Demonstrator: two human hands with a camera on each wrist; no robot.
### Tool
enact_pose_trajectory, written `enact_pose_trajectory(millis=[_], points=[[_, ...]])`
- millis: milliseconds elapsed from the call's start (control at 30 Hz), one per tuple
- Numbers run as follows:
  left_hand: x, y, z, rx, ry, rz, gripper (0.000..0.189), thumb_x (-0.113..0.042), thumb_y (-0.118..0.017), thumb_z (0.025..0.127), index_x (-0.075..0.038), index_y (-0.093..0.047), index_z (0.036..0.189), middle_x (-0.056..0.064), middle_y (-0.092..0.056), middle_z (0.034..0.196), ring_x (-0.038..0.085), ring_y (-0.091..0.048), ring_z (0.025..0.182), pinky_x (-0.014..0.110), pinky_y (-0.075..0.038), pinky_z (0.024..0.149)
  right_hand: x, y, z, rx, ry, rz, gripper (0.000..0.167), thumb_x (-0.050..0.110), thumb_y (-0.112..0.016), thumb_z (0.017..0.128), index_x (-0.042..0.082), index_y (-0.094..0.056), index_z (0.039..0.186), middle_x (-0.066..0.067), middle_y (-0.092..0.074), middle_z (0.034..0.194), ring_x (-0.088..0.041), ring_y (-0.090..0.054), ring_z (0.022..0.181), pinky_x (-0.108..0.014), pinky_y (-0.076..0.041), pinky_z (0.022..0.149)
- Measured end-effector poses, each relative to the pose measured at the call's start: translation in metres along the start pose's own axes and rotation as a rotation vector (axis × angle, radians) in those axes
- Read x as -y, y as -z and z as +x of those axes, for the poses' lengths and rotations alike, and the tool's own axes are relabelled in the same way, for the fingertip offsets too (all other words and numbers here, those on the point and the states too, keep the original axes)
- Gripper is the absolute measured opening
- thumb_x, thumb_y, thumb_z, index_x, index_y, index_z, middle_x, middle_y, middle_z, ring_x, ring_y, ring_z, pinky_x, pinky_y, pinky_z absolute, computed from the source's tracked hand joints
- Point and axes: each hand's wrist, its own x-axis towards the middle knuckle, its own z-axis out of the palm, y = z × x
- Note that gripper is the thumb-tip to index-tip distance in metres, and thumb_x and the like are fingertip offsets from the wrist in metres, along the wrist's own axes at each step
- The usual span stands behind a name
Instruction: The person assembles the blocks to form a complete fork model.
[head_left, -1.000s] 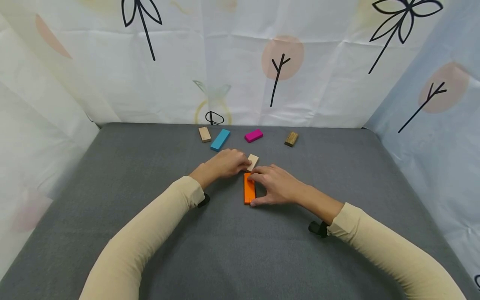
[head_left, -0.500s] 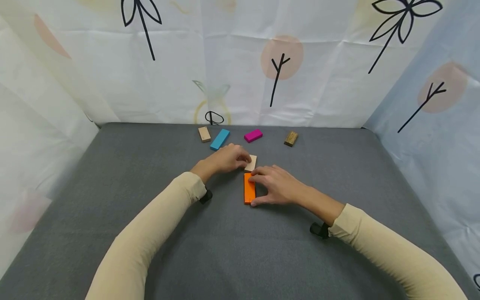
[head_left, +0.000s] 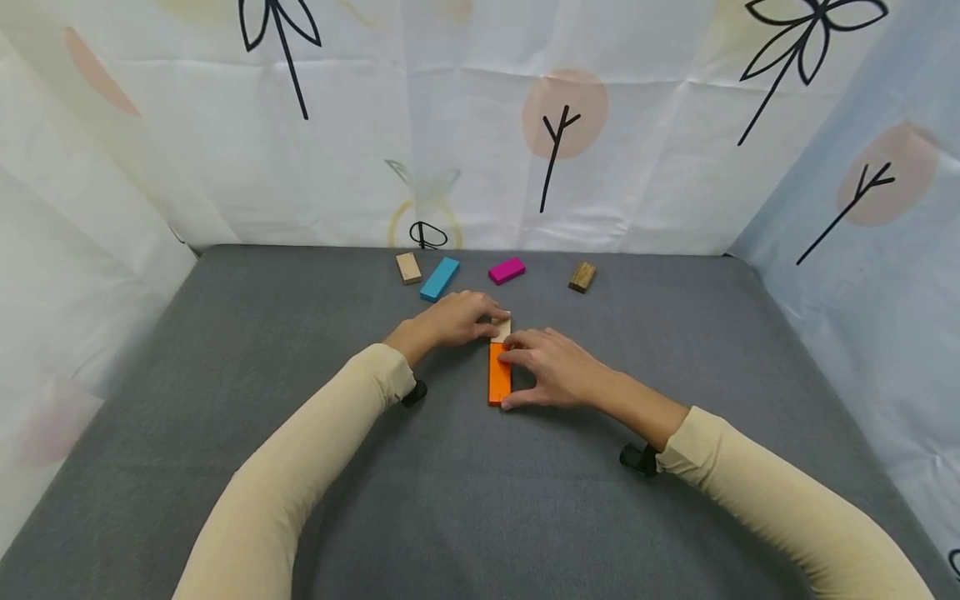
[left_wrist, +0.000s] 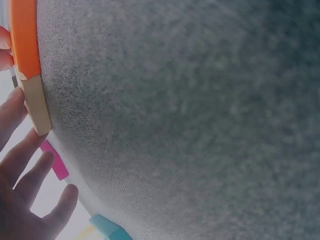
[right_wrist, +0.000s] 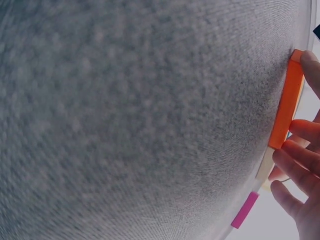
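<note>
An orange wooden block (head_left: 498, 382) lies lengthwise on the grey cloth, with a shorter pale wood block (head_left: 504, 332) set end to end beyond it. My left hand (head_left: 459, 317) holds the pale block between thumb and index finger, partly covering it. In the left wrist view the index fingertip sits at the far end of the pale block (left_wrist: 36, 107), the thumb near the joint. My right hand (head_left: 557, 368) grips the orange block from the right. Its thumb is at the near end and its fingers at the far end of the orange block (right_wrist: 287, 102).
Along the back of the grey table (head_left: 420, 517) lie another pale block (head_left: 408, 268), a blue block (head_left: 439, 279), a magenta block (head_left: 507, 271) and a brown wood-grain block (head_left: 582, 277). A white patterned curtain (head_left: 480, 125) encloses the back and sides.
My left hand has turned the slanted pale block straight and brought its end against the orange block. My right hand has stayed nearly in place on the orange block.
</note>
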Motion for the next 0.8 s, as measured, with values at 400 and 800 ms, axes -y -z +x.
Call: enact_pose_trajectory(millis=[400,800], points=[[0.0008,0.0005,-0.0019,-0.028,0.018,0.064,0.041,-0.025,-0.066,0.098,-0.015,-0.062,0.137,0.005,-0.063,0.136,0.027,-0.042,0.14,0.043,-0.039,0.111,0.0,0.002,0.0019,0.002,0.008,-0.023,0.07,0.061,-0.075,0.08,0.006,-0.071,0.122,-0.011,-0.064,0.125,-0.025,-0.059,0.112,-0.044,-0.046,0.097],[-0.0003,-0.0006,-0.001,-0.02,0.003,0.06,0.039,-0.024,-0.065,0.099,-0.012,-0.062,0.136,0.005,-0.064,0.133,0.024,-0.054,0.126,0.041,-0.046,0.102,-0.0007,0.0028,-0.001,0.018,0.003,-0.021,0.069,0.06,-0.074,0.081,0.006,-0.07,0.124,-0.011,-0.063,0.127,-0.026,-0.058,0.114,-0.045,-0.046,0.098]])
